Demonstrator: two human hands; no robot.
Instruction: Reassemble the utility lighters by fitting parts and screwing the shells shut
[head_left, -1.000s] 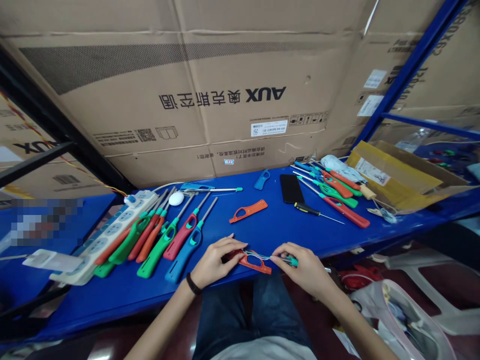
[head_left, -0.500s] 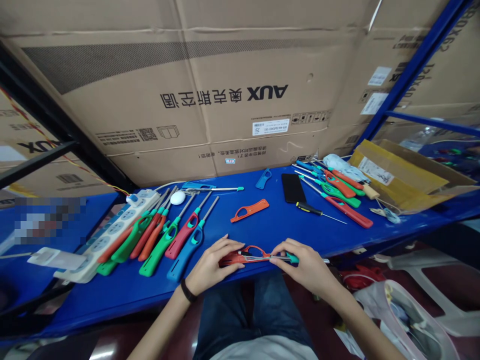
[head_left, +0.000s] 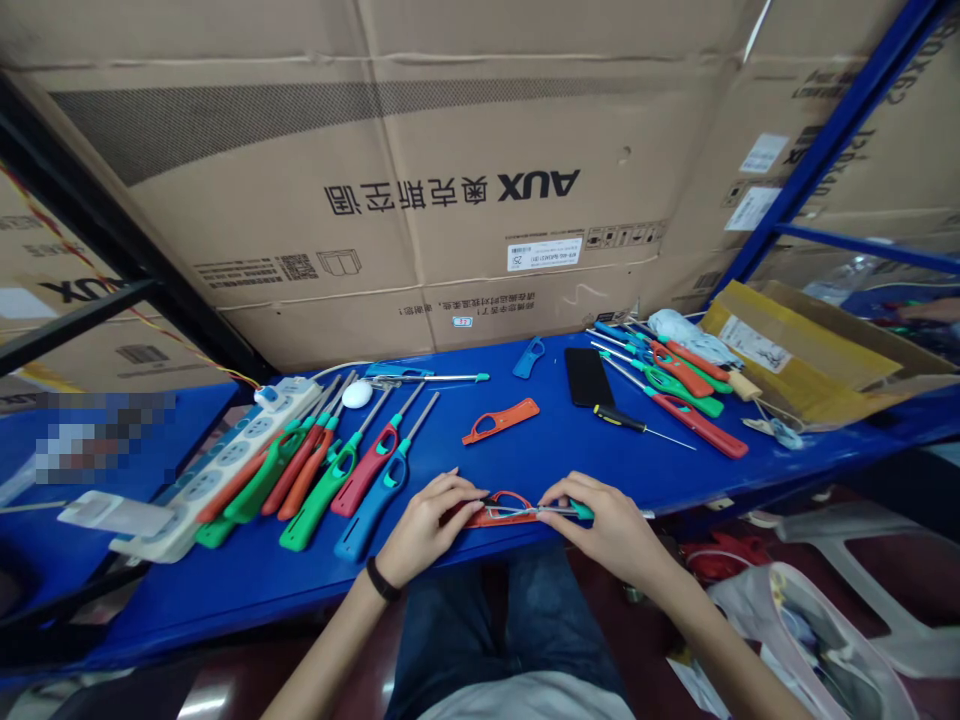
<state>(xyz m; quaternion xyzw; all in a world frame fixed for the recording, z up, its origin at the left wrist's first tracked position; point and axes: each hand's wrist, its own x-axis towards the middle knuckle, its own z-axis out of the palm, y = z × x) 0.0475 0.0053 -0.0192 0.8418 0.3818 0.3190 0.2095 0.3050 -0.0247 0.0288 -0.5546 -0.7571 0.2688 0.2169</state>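
At lower centre, my left hand (head_left: 427, 522) is pinching the left end of the orange lighter case (head_left: 508, 519), while my right hand (head_left: 604, 520), fingers closed, is gripping the green-collared tube (head_left: 581, 510) at its right.

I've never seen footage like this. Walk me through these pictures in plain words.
No machine here: these are a person's two bare hands. Every picture comes from one camera worn on the head, looking forward and down. At the front edge of the blue table, the left hand holds an orange casing. By its right end, the right hand grips a metal tube with a green part. Beyond lies a separate orange shell. Lighters lie in groups: on the left by a white power strip, on the right near a black phone and a screwdriver.
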